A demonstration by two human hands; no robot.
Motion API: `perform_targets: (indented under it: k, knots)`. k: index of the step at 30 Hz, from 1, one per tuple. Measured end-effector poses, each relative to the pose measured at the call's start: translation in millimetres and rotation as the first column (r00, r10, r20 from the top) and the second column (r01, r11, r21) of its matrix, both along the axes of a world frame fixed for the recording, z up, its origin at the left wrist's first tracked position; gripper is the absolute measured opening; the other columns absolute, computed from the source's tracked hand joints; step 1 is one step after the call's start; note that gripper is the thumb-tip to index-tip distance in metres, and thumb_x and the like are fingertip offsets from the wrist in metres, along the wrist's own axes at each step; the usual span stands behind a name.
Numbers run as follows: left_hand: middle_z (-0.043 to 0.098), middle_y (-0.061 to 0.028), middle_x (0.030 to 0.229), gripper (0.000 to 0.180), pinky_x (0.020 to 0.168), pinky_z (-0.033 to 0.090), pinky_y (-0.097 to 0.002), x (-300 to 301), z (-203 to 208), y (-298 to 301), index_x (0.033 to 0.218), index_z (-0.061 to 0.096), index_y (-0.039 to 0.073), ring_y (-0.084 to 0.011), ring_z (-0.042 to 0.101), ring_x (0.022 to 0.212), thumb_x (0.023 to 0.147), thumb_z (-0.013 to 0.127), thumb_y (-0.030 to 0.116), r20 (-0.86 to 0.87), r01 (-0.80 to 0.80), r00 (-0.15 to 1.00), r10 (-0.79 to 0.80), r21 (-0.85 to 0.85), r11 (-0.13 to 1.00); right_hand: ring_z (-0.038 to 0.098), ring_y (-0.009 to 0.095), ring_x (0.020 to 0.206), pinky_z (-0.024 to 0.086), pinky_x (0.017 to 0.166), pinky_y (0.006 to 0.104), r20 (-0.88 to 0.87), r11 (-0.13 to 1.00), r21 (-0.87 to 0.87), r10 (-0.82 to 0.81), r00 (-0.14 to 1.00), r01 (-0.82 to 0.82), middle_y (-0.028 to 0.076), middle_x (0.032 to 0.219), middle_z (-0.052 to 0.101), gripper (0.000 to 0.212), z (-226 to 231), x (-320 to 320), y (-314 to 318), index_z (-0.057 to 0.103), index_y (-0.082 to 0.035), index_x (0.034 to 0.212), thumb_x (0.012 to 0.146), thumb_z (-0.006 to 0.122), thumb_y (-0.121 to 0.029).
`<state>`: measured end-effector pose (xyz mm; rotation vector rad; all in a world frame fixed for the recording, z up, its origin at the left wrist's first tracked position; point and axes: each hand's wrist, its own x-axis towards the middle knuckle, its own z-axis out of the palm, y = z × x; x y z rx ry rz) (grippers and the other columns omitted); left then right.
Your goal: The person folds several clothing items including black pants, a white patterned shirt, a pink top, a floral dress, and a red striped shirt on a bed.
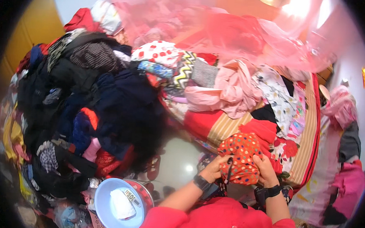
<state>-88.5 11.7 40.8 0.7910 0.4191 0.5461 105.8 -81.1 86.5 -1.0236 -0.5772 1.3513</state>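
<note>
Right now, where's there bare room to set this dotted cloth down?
Left of your left hand, bare floor shows between the dark heap and the bed. On the bed, a narrow striped strip lies bare between the rose print and red edging. It's crowded in the dark heap and mid-bed, around the pink cloth.

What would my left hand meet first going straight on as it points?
Your left hand would first meet the bunched orange polka-dotted cloth it holds; beyond, probably plain red fabric, though depth's unclear.
</note>
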Motion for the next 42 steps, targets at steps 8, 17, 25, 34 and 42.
perform_targets:
  k: [8,17,25,34,42]
  knots:
    - [0.059,-0.0063,0.12,0.033,0.097,0.046,-0.0389,-78.6,106.4,187.9,0.124,0.052,0.01,-0.0226,0.059,0.108,0.099,0.044,0.031,0.39,-0.341,0.854,0.345,-0.082,0.937,0.061,0.015,0.074,0.05,0.063,0.0262,0.216,0.98,-0.195,0.076,0.974,-0.033,0.01,0.093,0.063,0.032,-27.8,-4.4,13.8,0.052,0.001,0.117,0.093,0.058,-0.02]
    - [0.061,-0.0146,0.103,0.037,0.065,0.053,-0.039,-156.5,173.4,427.5,0.111,0.053,-0.001,-0.0271,0.063,0.082,0.094,0.057,0.031,0.235,-0.909,0.413,0.88,0.06,0.411,0.059,0.015,0.061,0.048,0.052,0.0256,0.252,0.938,-0.302,-0.096,0.963,0.172,0.009,0.081,0.063,0.023,-67.4,23.2,-2.2,0.057,-0.001,0.107,0.092,0.058,-0.019]
    - [0.065,-0.0099,0.092,0.017,0.073,0.052,-0.0307,-104.0,-61.3,296.0,0.098,0.061,0.003,-0.0216,0.062,0.085,0.091,0.06,0.018,0.104,-0.532,0.822,0.56,-0.215,0.819,0.06,0.012,0.057,0.048,0.05,0.0231,0.367,0.929,-0.347,0.008,0.93,0.129,0.006,0.078,0.064,0.015,-85.0,26.1,0.5,0.058,-0.003,0.098,0.092,0.059,-0.016]
    - [0.067,-0.0057,0.09,0.014,0.072,0.053,-0.0314,-110.5,-79.7,156.9,0.099,0.064,0.008,-0.018,0.063,0.081,0.086,0.066,0.011,-0.176,-0.534,0.845,0.505,-0.296,0.792,0.058,0.009,0.058,0.045,0.051,0.0212,0.475,0.965,-0.252,0.066,0.878,0.065,0.003,0.076,0.062,0.013,-97.2,30.0,-3.1,0.06,-0.003,0.092,0.09,0.061,-0.017]
    - [0.064,-0.0097,0.1,0.029,0.072,0.05,-0.0286,17.2,-33.4,89.0,0.113,0.057,0.001,-0.0175,0.063,0.085,0.088,0.063,0.014,-0.262,-0.179,0.948,0.179,0.024,0.984,0.058,0.008,0.061,0.047,0.055,0.0224,0.534,0.928,-0.297,-0.033,0.845,0.225,0.002,0.075,0.062,0.012,-91.5,54.6,-72.2,0.061,-0.004,0.089,0.087,0.059,-0.015]
